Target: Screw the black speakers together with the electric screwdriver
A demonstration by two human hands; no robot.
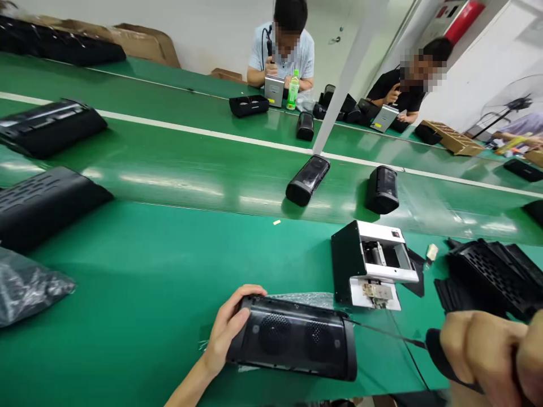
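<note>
A black speaker point(297, 339) with two round drivers behind a glossy front lies on clear bubble wrap point(305, 298) at the near side of the bench. My left hand point(231, 328) grips its left end, thumb on the front and fingers over the far edge. At the lower right, my right hand point(487, 350) is closed round a black-handled tool point(439, 353). Its long thin shaft points left to the speaker's upper right corner; whether the tip touches is unclear. Part of the right hand is cut off by the frame.
A black-and-white tape-dispenser-like machine point(377, 263) stands beyond the speaker. Black perforated panels point(496, 277) are piled at right, others point(46, 203) at left near a plastic bag point(29, 285). More speakers point(308, 180) lie on the green belt point(203, 175). Two people point(282, 51) work opposite.
</note>
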